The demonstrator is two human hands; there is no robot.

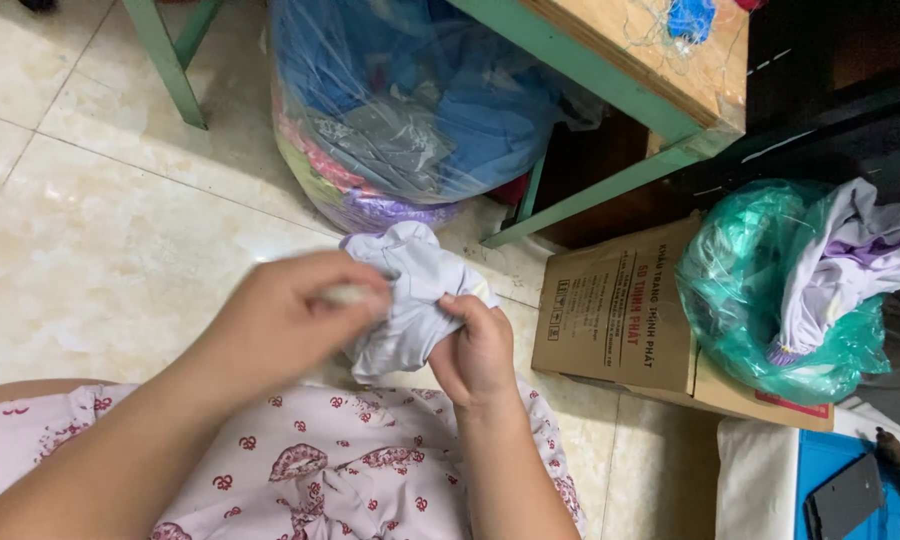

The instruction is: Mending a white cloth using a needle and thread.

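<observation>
A small pale lilac garment (410,290) is bunched between both hands, above my lap in pink patterned fabric (320,465). My left hand (285,320) grips its left side, slightly blurred, with fingers closed near the cloth's edge. My right hand (475,350) pinches the lower right part of the garment between thumb and fingers. The top of the cloth sticks up free above both hands.
A large clear plastic bag (410,100) of blue and mixed clothes stands on the tiled floor under a green-framed wooden table (630,60). To the right a cardboard box (620,320) carries a green bag (760,290) with lilac cloth. A blue box (820,480) sits bottom right.
</observation>
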